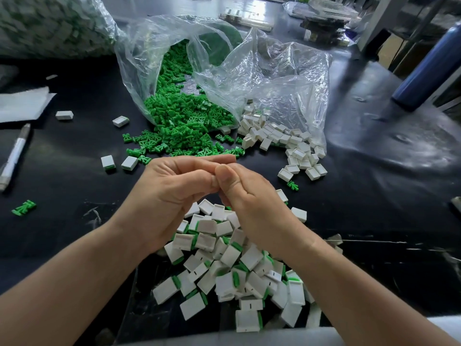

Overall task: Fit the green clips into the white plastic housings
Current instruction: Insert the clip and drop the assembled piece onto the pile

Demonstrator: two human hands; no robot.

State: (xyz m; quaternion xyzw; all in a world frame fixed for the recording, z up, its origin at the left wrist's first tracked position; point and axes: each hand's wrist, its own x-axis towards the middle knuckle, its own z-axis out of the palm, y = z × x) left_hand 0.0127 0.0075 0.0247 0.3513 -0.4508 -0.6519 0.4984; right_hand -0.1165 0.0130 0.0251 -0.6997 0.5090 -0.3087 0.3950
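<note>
Green clips [184, 126] spill from clear bag [274, 78] on black table [74, 201] | white housings [282, 138] loose just right of them | left hand [169, 193] and right hand [252, 198] meet mid-table, fingers curled, thumbs touching; anything held is hidden, grip unclear | fitted housings [232, 265] heaped under wrists

Matt green plastic clips [184, 121], smooth white plastic housings [250, 257], crinkled glossy clear plastic bag [287, 78], scuffed glossy black table [374, 196].

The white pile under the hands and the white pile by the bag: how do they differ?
The near pile shows green clips at part edges; the far pile looks mostly plain white. The near pile lies loose on the table; the far pile spills from a clear bag. Both are white and boxy.
</note>
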